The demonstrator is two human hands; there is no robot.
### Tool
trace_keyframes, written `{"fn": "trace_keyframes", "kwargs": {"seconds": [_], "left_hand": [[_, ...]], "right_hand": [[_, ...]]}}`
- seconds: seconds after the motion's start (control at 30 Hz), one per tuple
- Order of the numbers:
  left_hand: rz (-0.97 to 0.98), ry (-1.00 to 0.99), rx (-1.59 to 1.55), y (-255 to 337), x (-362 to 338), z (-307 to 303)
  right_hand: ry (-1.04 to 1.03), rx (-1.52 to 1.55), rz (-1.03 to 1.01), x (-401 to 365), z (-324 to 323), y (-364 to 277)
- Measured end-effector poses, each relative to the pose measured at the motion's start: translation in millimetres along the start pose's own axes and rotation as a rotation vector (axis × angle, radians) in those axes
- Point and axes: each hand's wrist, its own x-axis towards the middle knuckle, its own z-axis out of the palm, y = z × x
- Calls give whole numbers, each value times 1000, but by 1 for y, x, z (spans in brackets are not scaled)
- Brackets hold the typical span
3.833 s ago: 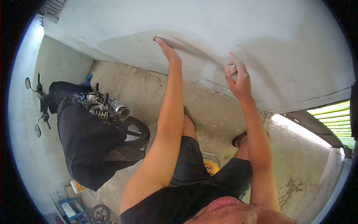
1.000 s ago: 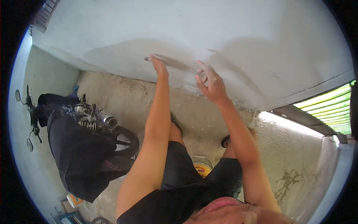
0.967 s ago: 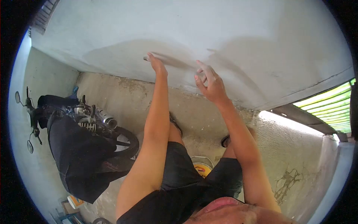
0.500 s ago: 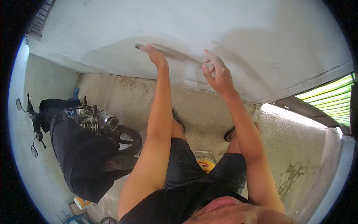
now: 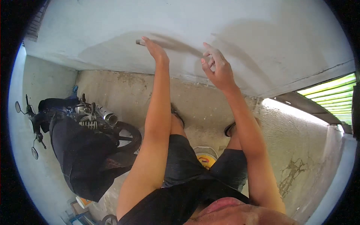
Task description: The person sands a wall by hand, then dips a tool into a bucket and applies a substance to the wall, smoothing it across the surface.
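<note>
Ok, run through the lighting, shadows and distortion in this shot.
Head view: the fisheye bends the pale plastered wall and leaves black corners. The green slatted opening on the right is blown out. Soft arm shadows streak the wall beyond the left hand, which holds a small grey tool, and beyond the right hand. The cloth-draped black motorcycle sits in dimmer light.

The wall (image 5: 232,22) is pale grey-white with a darker grey patch; tool (image 5: 140,42) grey; shorts (image 5: 183,165) charcoal; motorcycle cover (image 5: 75,150) black; bucket (image 5: 205,159) yellow, white-rimmed; floor (image 5: 127,90) beige, brown-stained.
</note>
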Motion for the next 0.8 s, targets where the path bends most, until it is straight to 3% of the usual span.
{"fn": "trace_keyframes", "kwargs": {"seconds": [0.03, 0.17, 0.27, 0.33, 0.43, 0.57, 0.63, 0.67, 0.73, 0.8], "left_hand": [[76, -1, 10, 4, -1, 2], [31, 63, 105, -16, 3, 0], [-150, 20, 9, 14, -14, 5], [-1, -6, 45, 13, -6, 1], [54, 68, 117, -21, 13, -2], [-78, 28, -85, 2, 2, 4], [130, 168, 146, -8, 2, 11], [129, 172, 138, -9, 2, 5], [-150, -36, -90, -8, -5, -3], [-147, -47, -89, 0, -9, 2]], "right_hand": [[-1, 2, 3, 1, 0, 0], [3, 17, 14, 1, 2, 1], [-3, 21, -13, 0, 1, 2], [-6, 29, 17, 0, 1, 0], [-14, 21, 22, 1, 3, 0], [-11, 28, 11, 0, -1, -1], [-13, 16, 11, 0, 2, 1], [-18, -8, 12, 0, 1, 4], [-16, -17, -9, 0, 1, 5], [-4, -15, -13, -1, -2, 4]]}}
